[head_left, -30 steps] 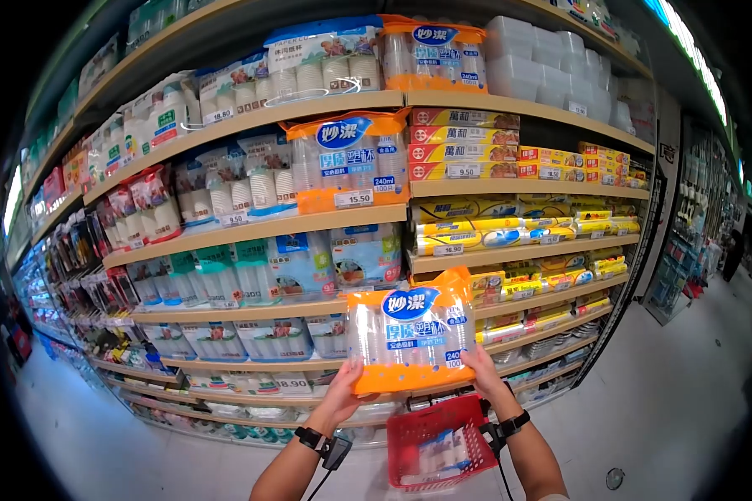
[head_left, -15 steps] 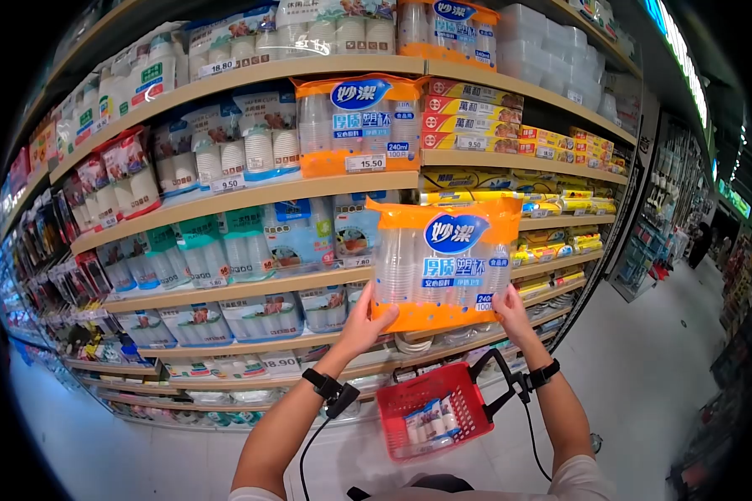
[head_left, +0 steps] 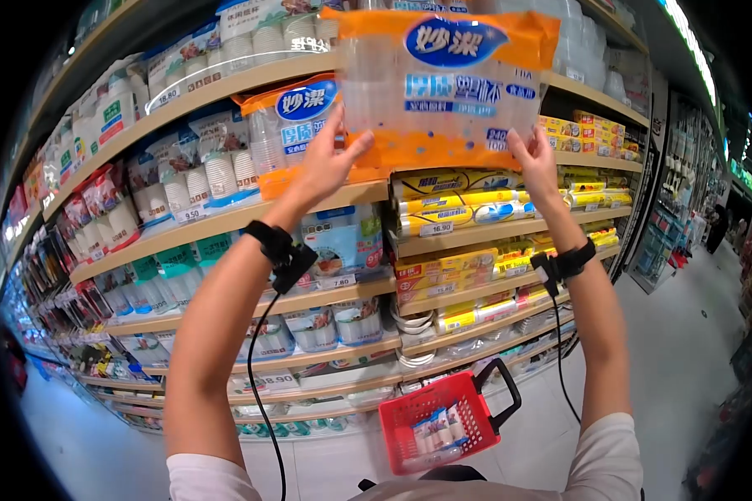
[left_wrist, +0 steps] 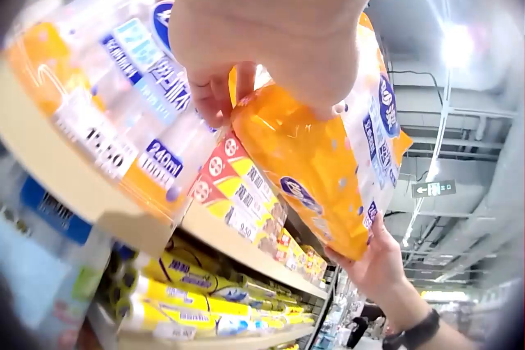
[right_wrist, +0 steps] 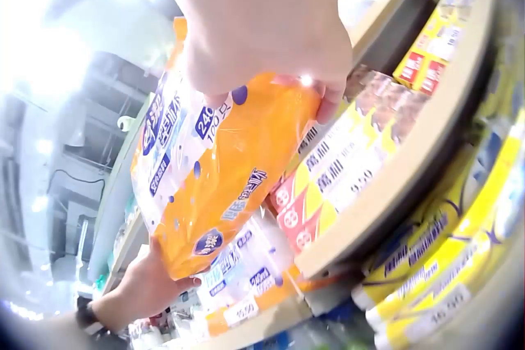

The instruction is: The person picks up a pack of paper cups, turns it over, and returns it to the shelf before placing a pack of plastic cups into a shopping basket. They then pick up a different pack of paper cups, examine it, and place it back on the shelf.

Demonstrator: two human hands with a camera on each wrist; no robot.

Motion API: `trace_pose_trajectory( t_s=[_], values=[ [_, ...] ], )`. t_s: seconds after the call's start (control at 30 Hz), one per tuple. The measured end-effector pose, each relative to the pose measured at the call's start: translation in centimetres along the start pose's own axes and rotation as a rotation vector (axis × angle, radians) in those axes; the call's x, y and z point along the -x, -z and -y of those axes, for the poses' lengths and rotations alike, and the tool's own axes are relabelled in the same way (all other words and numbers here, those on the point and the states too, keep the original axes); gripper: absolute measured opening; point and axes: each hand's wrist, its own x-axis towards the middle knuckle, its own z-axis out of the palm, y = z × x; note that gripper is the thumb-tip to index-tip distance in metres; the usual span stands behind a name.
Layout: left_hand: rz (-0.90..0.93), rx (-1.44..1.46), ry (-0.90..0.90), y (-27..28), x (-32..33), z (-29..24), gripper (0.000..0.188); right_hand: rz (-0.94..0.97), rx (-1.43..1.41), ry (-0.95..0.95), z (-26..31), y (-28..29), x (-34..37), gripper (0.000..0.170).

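An orange-and-clear pack of plastic cups (head_left: 451, 92) with a blue oval logo is held up in front of the shelves. My left hand (head_left: 330, 163) grips its lower left corner, thumb on the front face. At the lower right corner my right hand (head_left: 536, 163) grips it the same way. The left wrist view shows the orange underside of the pack (left_wrist: 303, 161), with fingers curled behind its edge. A like pack (head_left: 288, 125) stands on the shelf just left of the held one, partly covered by it.
Below stands a red shopping basket (head_left: 409, 434) with a black handle, holding some small packs. Yellow rolls (head_left: 468, 200) and boxes (head_left: 447, 271) fill the right-hand shelves; bagged paper cups (head_left: 217, 159) line the left. Shelf edges (head_left: 326, 296) jut out at several heights.
Both hands have raised the pack of plastic cups from low over the basket to the height of the upper shelves, nearer the camera. The basket stays on the floor.
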Motion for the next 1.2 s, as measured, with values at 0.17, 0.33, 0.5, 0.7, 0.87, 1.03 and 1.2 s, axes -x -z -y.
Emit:
trace_pose_trajectory(
  t_s=[0.17,0.33,0.5,0.7,0.87,1.03,1.2],
  values=[
    [-0.19,-0.196,-0.157,0.8,-11.1,-2.7,0.069,-0.098,0.245,0.142,-0.1,2.5,-11.5,0.079],
    [-0.262,-0.037,-0.364,0.9,-18.2,-6.9,0.049,-0.129,0.189,0.355,0.4,2.8,-18.7,0.05],
    [-0.282,-0.27,-0.593,2.3,-22.2,-5.8,0.045,-0.076,0.256,0.526,0.8,2.5,-22.6,0.038],
    [-0.216,-0.43,-0.629,3.9,-25.6,-1.1,0.042,0.072,0.181,0.543,-1.2,1.3,-26.4,0.038],
    [-0.312,-0.646,-0.515,4.1,-28.0,1.6,0.04,-0.003,0.195,0.557,-3.0,-0.1,-27.8,0.039],
    [-0.439,-0.804,-0.314,3.3,-28.9,3.6,0.04,0.049,0.249,0.396,-4.0,-0.9,-29.0,0.047],
    [-0.492,-0.856,-0.225,0.8,-26.9,1.8,0.044,0.18,0.261,0.025,0.3,0.0,-24.2,0.053]
  ],
)
